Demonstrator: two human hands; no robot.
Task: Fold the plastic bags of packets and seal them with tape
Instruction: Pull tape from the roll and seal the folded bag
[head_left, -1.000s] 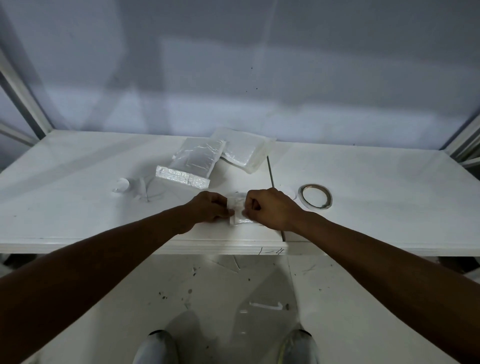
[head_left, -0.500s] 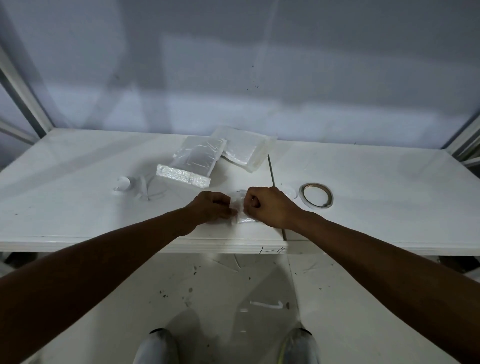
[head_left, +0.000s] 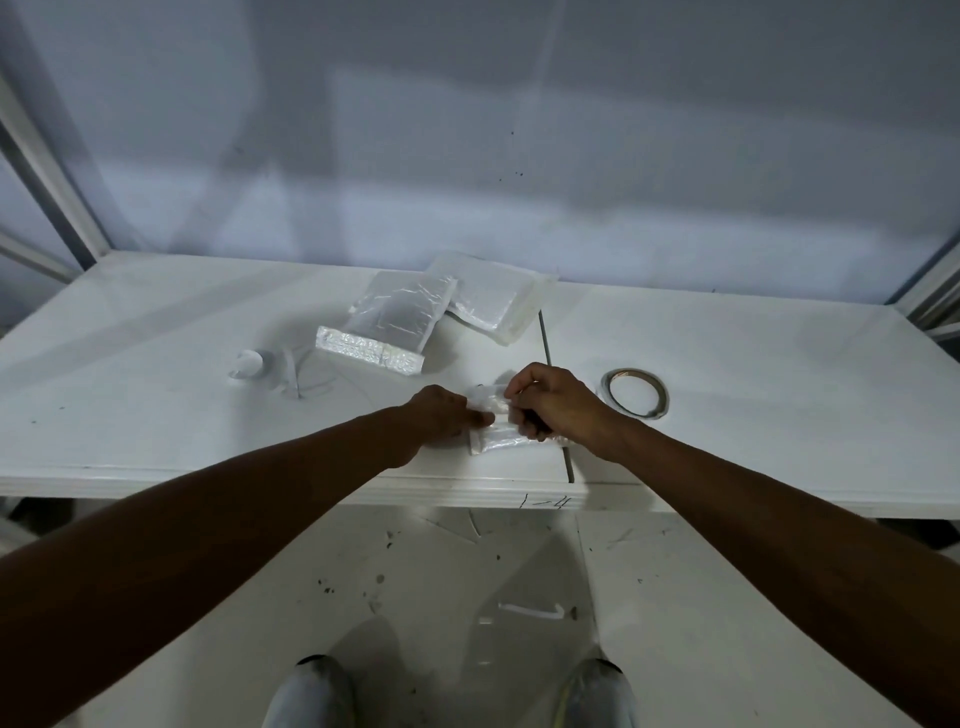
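Tape roll right of hands; 2 bags behind, perhaps overlapping, on table.

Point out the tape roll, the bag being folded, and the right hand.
tape roll (head_left: 634, 399): head view, on its ring.
bag being folded (head_left: 496, 435): head view, on its near edge.
right hand (head_left: 553, 402): head view, on its back.

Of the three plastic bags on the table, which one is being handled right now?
The small bag at the table's near edge, pinched between the left hand and right hand. The other two bags lie untouched farther back, overlapping.
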